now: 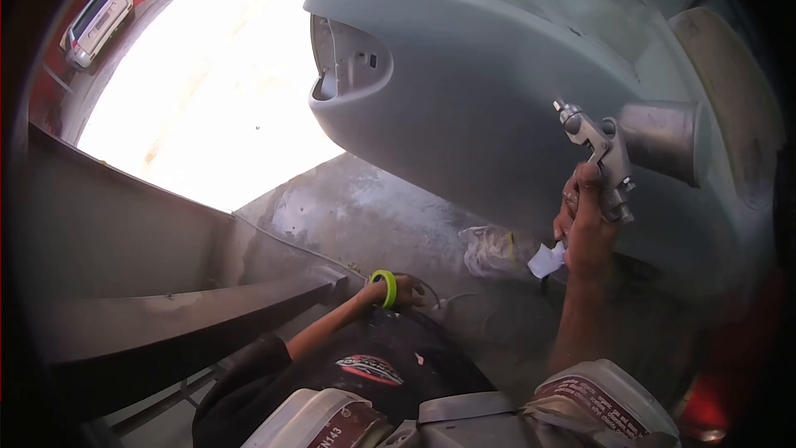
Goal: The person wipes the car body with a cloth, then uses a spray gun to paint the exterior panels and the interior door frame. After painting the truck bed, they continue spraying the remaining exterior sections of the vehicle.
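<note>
My right hand [587, 220] is wrapped round the handle of a metal spray gun [609, 149], its fingers at the trigger. A silver paint cup [662, 139] is attached to the gun, whose nozzle points toward a large light-grey vehicle body panel [464, 75]. At the panel's left end is a lamp-shaped recess [358, 58]. A white scrap of paper or cloth [546, 260] hangs by my right wrist. Low in front of my body, my left hand [406, 291] is closed on a thin hose [429, 286]. A yellow-green ring, like a tape roll [384, 289], circles my left wrist.
The hose runs left across the concrete floor [332, 199]. A crumpled clear plastic wrap [489, 250] lies below the panel. Along the left are a grey metal wall [124, 224] and beam [199, 307]. Respirator filters [601, 398] block the bottom edge. A white vehicle [98, 25] stands outside.
</note>
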Tool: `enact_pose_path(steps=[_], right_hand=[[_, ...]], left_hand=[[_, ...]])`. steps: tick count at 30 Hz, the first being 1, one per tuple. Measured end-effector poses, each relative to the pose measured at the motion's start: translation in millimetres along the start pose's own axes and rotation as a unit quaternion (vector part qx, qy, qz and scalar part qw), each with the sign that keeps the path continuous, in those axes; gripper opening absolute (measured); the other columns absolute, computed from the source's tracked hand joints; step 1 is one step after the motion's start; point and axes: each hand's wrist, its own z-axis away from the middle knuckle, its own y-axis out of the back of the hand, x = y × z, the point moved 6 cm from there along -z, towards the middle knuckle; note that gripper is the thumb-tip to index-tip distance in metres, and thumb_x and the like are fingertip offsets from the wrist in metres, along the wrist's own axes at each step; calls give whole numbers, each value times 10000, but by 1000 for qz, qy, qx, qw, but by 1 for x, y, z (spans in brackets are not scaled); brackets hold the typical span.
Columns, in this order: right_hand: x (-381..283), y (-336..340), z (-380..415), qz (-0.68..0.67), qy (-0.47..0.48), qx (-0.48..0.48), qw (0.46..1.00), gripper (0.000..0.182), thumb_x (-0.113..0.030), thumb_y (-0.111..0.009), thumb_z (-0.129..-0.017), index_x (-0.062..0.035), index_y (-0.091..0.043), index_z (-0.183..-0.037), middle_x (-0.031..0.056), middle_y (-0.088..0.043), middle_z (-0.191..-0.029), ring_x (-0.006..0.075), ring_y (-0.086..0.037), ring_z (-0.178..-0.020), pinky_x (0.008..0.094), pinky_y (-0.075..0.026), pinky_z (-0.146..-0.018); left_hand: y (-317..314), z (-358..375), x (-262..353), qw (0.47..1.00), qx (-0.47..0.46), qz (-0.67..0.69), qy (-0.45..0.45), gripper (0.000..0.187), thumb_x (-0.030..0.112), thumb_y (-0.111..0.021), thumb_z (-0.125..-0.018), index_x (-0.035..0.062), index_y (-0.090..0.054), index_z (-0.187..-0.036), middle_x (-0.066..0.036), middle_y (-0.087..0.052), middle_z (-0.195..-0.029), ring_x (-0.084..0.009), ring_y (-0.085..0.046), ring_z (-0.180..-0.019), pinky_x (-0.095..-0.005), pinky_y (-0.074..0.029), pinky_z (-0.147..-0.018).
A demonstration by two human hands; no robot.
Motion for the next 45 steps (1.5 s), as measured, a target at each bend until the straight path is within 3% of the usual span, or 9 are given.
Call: enact_pose_path(steps=[12, 15, 18, 19, 26, 29, 34, 38, 45], right_hand=[[-15, -280, -34, -19, 155, -222, 963, 359, -372, -655, -989, -17, -686, -950, 205, -710, -802, 440, -687, -808, 489, -532, -747], [10, -262, -18, 12, 151, -184, 971, 400, -407, -643, -1021, -9, -680, -1004, 117, -680, -738, 225, -627, -667, 412, -494, -665], [23, -200, -7, 33, 135, -140, 980, 432, -438, -658, -1012, -8, -676, -1047, 91, -644, -723, 177, -600, -655, 377, -482, -637], [20, -171, -3, 36, 104, -128, 986, 313, -325, -690, -993, -15, -651, -970, 129, -654, -696, 283, -683, -653, 401, -509, -619], [39, 63, 30, 36, 54, 90, 994, 381, -270, -715, -1005, -4, -664, -1272, -3, -652, -876, 66, -538, -763, 276, -467, -690], [57, 169, 42, 52, 31, 196, 979, 328, -349, -693, -1009, -42, -642, -1112, -33, -569, -772, 30, -467, -581, 241, -379, -498], [82, 363, 81, 79, 27, 330, 940, 325, -396, -685, -1005, -77, -623, -992, -46, -519, -699, 17, -421, -471, 227, -338, -387], [152, 371, 47, 98, -34, 420, 901, 351, -446, -710, -976, -104, -631, -965, -51, -506, -676, 20, -399, -446, 235, -322, -371], [262, 459, 52, 132, -58, 528, 837, 411, -479, -732, -946, -76, -653, -945, -33, -517, -664, 51, -417, -416, 267, -327, -357]], left_hand=[[-8, 37, -61, 986, 14, 166, 28, 587, 428, -764, -897, -29, -677, -1254, -230, -721, -1192, -299, -689, -1128, -390, -514, -995], [2, 45, -41, 982, -7, 190, -4, 533, 397, -757, -909, -35, -688, -1213, -224, -734, -1140, -281, -704, -1070, -390, -522, -955], [-10, 36, -50, 992, -8, 124, -12, 566, 410, -773, -891, -33, -677, -1229, -217, -749, -1080, -281, -720, -1011, -383, -536, -915], [-22, 30, -63, 990, -25, 137, 14, 605, 434, -781, -876, -27, -664, -1251, -217, -753, -1027, -300, -727, -972, -394, -545, -893], [-27, -12, 7, 992, -118, 32, 8, 404, 351, -744, -915, 51, -711, -1184, -178, -746, -1053, -280, -725, -941, -387, -550, -882], [-31, -38, 69, 970, -178, -87, -140, 339, 250, -675, -945, 66, -668, -1230, -153, -723, -1169, -335, -690, -1084, -418, -550, -968], [-87, -94, 115, 958, -211, -175, -87, 343, 173, -657, -929, 104, -665, -1265, -132, -703, -1210, -351, -669, -1129, -409, -559, -972], [-48, -130, 0, 969, -234, -2, 79, 524, 357, -728, -940, 38, -622, -1341, -170, -749, -1106, -262, -735, -968, -370, -575, -853], [-56, -156, -60, 964, -237, 86, 83, 515, 282, -776, -923, 18, -628, -1339, -117, -770, -1056, -185, -715, -981, -323, -549, -870]])
